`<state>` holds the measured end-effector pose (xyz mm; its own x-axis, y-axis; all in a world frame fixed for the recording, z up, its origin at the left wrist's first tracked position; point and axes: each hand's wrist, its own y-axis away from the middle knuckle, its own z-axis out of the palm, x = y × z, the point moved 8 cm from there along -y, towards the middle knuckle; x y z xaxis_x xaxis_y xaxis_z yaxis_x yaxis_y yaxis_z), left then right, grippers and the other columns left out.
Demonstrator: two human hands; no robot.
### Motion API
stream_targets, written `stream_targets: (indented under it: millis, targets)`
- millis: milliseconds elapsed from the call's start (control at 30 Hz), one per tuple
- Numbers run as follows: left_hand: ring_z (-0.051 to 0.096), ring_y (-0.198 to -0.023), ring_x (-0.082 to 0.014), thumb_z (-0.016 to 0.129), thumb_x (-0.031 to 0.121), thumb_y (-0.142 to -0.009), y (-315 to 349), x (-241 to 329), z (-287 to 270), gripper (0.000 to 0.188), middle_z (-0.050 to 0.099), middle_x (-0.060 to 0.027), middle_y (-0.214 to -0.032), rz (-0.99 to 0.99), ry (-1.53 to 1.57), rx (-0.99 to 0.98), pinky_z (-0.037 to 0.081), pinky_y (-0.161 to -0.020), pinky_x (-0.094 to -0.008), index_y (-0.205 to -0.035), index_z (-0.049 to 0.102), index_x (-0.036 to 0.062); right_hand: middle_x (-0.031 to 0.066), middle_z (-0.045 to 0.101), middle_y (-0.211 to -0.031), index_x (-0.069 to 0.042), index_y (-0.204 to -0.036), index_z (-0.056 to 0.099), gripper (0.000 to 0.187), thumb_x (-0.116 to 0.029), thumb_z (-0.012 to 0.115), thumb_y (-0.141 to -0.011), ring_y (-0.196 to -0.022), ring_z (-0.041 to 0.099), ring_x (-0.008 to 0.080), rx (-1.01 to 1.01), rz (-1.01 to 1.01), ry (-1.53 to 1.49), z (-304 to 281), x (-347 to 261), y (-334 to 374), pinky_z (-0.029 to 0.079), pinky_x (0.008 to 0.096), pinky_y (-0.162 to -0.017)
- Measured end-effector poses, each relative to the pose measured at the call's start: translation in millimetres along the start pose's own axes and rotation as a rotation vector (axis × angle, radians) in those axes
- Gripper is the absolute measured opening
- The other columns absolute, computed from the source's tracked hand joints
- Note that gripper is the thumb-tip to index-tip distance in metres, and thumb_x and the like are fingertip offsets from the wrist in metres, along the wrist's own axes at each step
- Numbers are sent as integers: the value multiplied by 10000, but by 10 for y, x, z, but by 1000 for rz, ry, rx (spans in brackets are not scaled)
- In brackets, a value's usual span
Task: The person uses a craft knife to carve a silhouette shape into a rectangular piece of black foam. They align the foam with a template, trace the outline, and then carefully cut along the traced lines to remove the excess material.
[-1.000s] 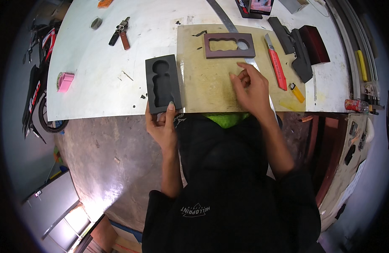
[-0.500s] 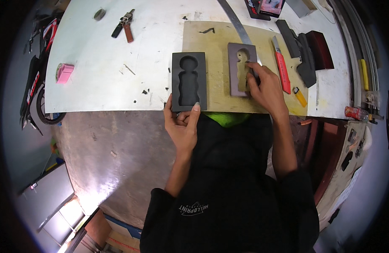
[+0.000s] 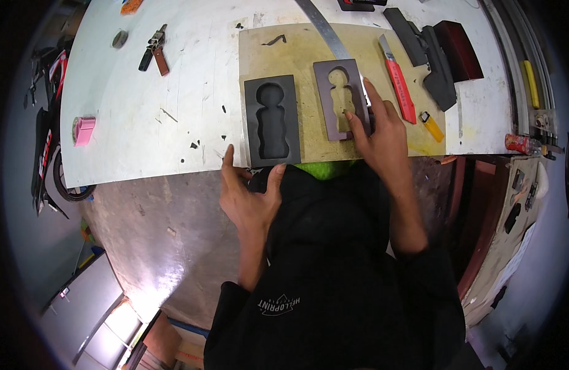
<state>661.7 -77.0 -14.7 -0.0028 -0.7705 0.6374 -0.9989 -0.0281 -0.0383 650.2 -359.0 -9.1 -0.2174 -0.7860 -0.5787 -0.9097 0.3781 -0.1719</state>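
Note:
A dark grey foam block (image 3: 288, 105) with a rounded, wavy-sided recess lies at the table's front edge. Beside its lower end is my left hand (image 3: 250, 200), thumb and index finger spread around the near corners without gripping it. To the right, a purple-grey foam frame (image 3: 326, 111) has a similar cut-out going right through, with the yellowish board visible inside. My right hand (image 3: 383, 139) holds this frame at its right side, thumb over the right wall and index finger along the outer edge. The other fingertips are partly hidden.
A yellowish cutting board (image 3: 269, 58) covers part of the white table (image 3: 143, 117). A steel ruler (image 3: 324, 28) reaches behind the frame. On the right lie a red utility knife (image 3: 400, 86), yellow lighter (image 3: 432, 127) and dark foam pieces (image 3: 440, 83). Keys (image 3: 155, 49) and pink tape (image 3: 83, 131) are left.
My left hand has let go of the dark block and drawn back with fingers spread. The right hand has shifted from the cut-out to the frame's right side, and the frame is slightly turned.

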Motion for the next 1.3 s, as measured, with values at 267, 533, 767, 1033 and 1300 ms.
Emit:
stream_targets:
  millis: [267,533,767,1033,1300]
  targets:
    - [468,-1331,-445,887,241,-759,62,394,230,1006,463,-297,-1420,289,21,74,381,-1116,-496,-1525,318,-77,212,641,-889,87,-1221,635,426,-155,740,-887,-753,686,347,37,27,-86,67,66,114,552,433,-635]
    - [532,-1244,-429,867,174,-768,-247,-206,-271,826,509,-284,-1348,286,3,386,428,-1074,-483,-1413,436,-111,157,632,-815,96,-1173,664,369,-110,754,-880,-618,626,216,81,104,-199,16,89,219,504,333,-555]
    - [525,-1314,-395,869,243,-794,-286,-210,-505,792,516,-281,-1408,378,-252,524,373,-1116,-529,-1443,494,-14,115,630,-789,79,-1173,673,368,-94,780,-867,-575,598,157,108,88,-370,195,48,338,481,291,-515]
    - [608,-1232,-274,913,230,-713,-82,132,167,823,668,-117,-1292,566,-109,17,326,-1155,-501,-1418,542,24,105,622,-785,73,-1151,676,358,-89,792,-852,-568,604,153,96,54,-368,159,-153,399,476,287,-508]
    - [626,-1163,-295,892,175,-716,-40,255,397,832,672,-143,-1234,556,120,12,361,-1126,-517,-1440,518,12,137,607,-837,78,-1166,655,391,-104,799,-852,-632,616,192,87,-32,-335,213,-357,347,482,321,-536]
